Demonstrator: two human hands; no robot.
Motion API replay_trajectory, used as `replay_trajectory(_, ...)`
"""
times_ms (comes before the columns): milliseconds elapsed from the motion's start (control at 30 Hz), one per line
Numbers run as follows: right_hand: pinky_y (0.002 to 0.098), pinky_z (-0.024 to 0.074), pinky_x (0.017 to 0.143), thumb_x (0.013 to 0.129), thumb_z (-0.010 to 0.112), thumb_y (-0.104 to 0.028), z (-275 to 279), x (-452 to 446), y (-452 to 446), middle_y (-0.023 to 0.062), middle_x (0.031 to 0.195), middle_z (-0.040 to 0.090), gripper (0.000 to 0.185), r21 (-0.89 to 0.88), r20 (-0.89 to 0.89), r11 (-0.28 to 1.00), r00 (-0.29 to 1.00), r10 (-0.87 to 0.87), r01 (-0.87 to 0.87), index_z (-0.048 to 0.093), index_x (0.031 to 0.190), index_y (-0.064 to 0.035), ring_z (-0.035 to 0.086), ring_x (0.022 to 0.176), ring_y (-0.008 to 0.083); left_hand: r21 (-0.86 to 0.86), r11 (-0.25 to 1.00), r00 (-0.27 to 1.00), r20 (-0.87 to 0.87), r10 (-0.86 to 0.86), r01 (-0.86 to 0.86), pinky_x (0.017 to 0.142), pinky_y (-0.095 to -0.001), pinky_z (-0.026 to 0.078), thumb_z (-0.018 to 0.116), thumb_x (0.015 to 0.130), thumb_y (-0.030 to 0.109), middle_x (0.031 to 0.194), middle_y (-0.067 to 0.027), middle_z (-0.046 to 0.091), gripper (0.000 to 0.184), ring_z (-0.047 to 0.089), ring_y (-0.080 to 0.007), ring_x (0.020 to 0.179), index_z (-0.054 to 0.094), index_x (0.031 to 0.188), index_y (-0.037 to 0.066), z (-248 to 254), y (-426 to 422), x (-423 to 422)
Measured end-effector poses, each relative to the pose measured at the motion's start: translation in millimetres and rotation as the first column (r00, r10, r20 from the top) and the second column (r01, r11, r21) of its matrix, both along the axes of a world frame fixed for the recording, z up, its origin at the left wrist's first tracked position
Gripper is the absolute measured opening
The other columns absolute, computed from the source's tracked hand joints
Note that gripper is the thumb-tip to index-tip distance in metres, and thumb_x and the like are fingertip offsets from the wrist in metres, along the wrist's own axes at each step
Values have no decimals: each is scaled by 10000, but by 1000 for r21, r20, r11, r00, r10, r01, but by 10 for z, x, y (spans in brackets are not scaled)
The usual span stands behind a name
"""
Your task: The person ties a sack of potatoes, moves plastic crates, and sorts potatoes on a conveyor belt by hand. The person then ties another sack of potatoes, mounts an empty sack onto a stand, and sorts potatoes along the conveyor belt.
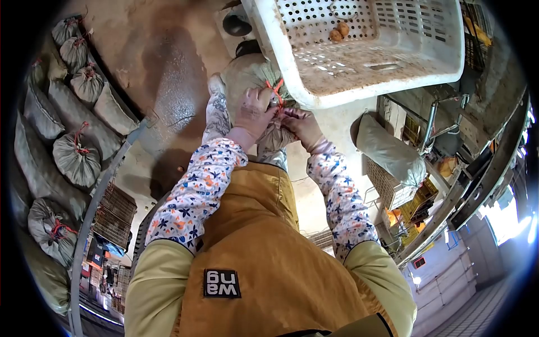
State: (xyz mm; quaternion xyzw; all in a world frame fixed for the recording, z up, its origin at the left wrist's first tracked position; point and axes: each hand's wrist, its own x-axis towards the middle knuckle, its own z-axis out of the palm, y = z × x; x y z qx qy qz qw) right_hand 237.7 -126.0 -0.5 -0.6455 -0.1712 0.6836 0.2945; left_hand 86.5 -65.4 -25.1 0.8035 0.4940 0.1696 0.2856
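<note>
A grey-green woven sack [238,72] stands between the person's legs, its neck gathered. Round the neck runs a red tie [276,89], with loose ends sticking up. My left hand [254,115] is closed round the gathered neck from the left. On the other side my right hand [303,128] pinches at the tie and the bunched cloth, fingers together. Fingertips of both hands nearly meet at the tie, and the knot itself is partly hidden by them.
A dirty white crate [337,100] with a few round brown items [339,32] is just beyond the hands. Tied sacks [77,157] are stacked at left behind a metal rail [104,188]. Another full sack [387,147] lies at right beside metal framework.
</note>
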Motion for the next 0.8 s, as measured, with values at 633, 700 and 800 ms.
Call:
replay_trajectory(633, 201, 388, 403, 857, 444, -130, -1169, 563, -318, -11, 583, 464, 121, -246, 305, 936, 937, -170, 250, 533, 783, -97, 431, 460, 83, -357, 792, 766, -251, -591, 495, 698, -355, 470, 487, 800, 221, 773, -62, 630, 177, 598, -241, 758, 628, 812, 116, -291, -146, -652)
replay_trajectory(700, 247, 296, 350, 790, 514, -108, -455, 381, -43, -6, 558, 455, 68, -244, 30, 811, 840, -542, 532, 534, 777, -45, 365, 391, 92, -404, 837, 857, -200, -475, 369, 694, -367, 467, 488, 816, 234, 777, -90, 623, 193, 596, -260, 758, 621, 827, 95, 276, 39, -764)
replay_trajectory(800, 251, 434, 738, 833, 558, -209, 154, 600, -107, 113, 1015, 518, 478, 65, 248, 965, 932, -263, 255, 385, 1202, 41, 503, 895, 134, -478, 871, 922, -277, -271, 113, 674, -375, 464, 515, 820, 281, 785, -116, 620, 233, 593, -278, 753, 615, 825, 71, 655, 140, -927)
